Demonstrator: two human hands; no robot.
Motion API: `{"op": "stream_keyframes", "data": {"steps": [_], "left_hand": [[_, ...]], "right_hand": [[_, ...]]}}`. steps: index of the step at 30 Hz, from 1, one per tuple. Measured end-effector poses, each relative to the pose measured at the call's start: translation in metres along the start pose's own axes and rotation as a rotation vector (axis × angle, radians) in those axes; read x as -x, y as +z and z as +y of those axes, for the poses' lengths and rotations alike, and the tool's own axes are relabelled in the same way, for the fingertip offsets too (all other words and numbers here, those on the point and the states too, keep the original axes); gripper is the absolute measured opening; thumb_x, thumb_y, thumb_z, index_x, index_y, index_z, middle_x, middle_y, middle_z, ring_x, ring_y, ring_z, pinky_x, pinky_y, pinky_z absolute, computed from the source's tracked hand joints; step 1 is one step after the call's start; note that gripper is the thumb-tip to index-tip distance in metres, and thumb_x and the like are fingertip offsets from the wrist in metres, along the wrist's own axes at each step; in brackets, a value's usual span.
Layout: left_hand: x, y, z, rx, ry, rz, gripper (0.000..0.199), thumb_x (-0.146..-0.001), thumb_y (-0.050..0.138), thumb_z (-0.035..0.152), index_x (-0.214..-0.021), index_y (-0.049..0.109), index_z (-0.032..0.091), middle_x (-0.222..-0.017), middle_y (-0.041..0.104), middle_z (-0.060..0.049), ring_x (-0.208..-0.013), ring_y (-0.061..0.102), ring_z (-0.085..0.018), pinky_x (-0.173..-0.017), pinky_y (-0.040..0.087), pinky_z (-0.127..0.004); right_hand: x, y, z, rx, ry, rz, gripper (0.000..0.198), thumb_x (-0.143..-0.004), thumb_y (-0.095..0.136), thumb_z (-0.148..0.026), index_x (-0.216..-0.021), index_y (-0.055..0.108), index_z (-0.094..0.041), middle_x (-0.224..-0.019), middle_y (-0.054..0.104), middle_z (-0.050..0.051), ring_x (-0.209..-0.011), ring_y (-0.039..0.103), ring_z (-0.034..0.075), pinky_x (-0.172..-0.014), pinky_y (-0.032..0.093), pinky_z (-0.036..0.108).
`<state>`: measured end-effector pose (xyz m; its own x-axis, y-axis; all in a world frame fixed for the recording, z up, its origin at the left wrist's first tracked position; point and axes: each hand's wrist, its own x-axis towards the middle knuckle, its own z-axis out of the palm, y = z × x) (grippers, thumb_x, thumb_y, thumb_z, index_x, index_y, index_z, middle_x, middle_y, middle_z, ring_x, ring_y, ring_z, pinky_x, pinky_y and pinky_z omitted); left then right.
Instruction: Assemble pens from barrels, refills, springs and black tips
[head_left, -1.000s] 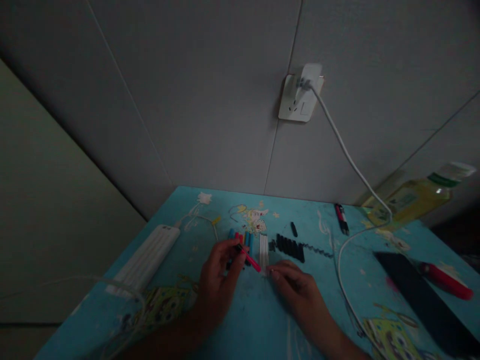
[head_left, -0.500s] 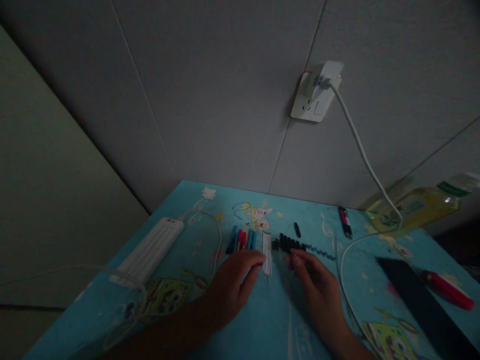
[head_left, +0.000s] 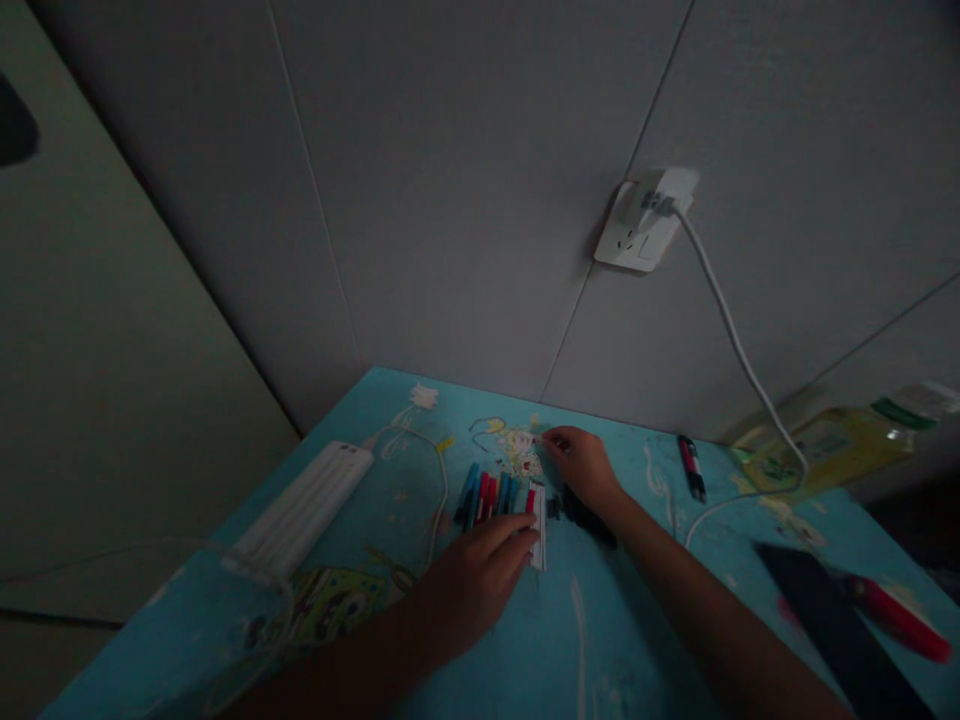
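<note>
My left hand [head_left: 480,580] is closed, its thumb and fingers pinching a short red pen barrel [head_left: 530,500] over a row of thin white pen refills [head_left: 539,550]. Just left of it lie several blue and red pen barrels [head_left: 487,498] side by side. My right hand [head_left: 583,462] reaches to the far part of the table with its fingertips pinched together; whatever is between them is too small to make out. Under my right wrist sits a row of black pen pieces [head_left: 589,518], partly covered. A smaller black piece [head_left: 553,508] shows beside the refills.
On the left a white power strip [head_left: 307,510] trails cords. A red and black pen [head_left: 691,468] lies at the back right, near a bottle of yellow liquid [head_left: 832,445]. Further forward are a dark flat strip [head_left: 840,620] and a red-handled tool [head_left: 900,618]. A white cable [head_left: 739,340] hangs from the wall socket [head_left: 637,230].
My right hand has moved from beside the black pieces to the far side of the table, its forearm crossing them. A red barrel now shows in my left hand. The view has shifted slightly.
</note>
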<state>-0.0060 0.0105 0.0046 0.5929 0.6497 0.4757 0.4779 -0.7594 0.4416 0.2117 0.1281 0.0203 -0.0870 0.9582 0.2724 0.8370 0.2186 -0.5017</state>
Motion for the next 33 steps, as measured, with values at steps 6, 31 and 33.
{"op": "stream_keyframes", "data": {"steps": [6, 31, 33], "left_hand": [[0.003, 0.007, -0.007, -0.086, 0.004, -0.001, 0.037, -0.094, 0.048, 0.004, -0.127, 0.057, 0.017, -0.128, 0.061, -0.009, -0.116, 0.060, -0.019, -0.101, 0.052, -0.035], [0.005, 0.024, -0.027, -0.223, 0.073, -0.023, 0.038, -0.085, 0.045, -0.003, -0.102, 0.068, 0.022, -0.115, 0.065, -0.001, -0.106, 0.059, -0.019, -0.096, 0.049, -0.035], [0.004, 0.026, -0.029, -0.243, 0.083, -0.023, 0.035, -0.086, 0.046, 0.000, -0.104, 0.067, 0.022, -0.112, 0.065, -0.002, -0.103, 0.059, -0.019, -0.096, 0.050, -0.037]], "right_hand": [[-0.010, 0.016, 0.001, 0.080, -0.021, -0.049, 0.018, -0.089, 0.059, -0.025, -0.096, 0.075, -0.019, -0.094, 0.077, 0.008, -0.082, 0.070, 0.020, -0.076, 0.048, 0.028], [0.062, -0.084, 0.099, 0.864, 0.442, -0.037, 0.027, -0.095, 0.062, -0.031, -0.116, 0.062, -0.014, -0.122, 0.062, 0.011, -0.105, 0.063, 0.023, -0.089, 0.053, 0.043], [0.065, -0.086, 0.102, 0.892, 0.508, -0.054, 0.028, -0.095, 0.061, -0.031, -0.117, 0.061, -0.014, -0.120, 0.062, 0.010, -0.103, 0.063, 0.022, -0.087, 0.054, 0.042]]}}
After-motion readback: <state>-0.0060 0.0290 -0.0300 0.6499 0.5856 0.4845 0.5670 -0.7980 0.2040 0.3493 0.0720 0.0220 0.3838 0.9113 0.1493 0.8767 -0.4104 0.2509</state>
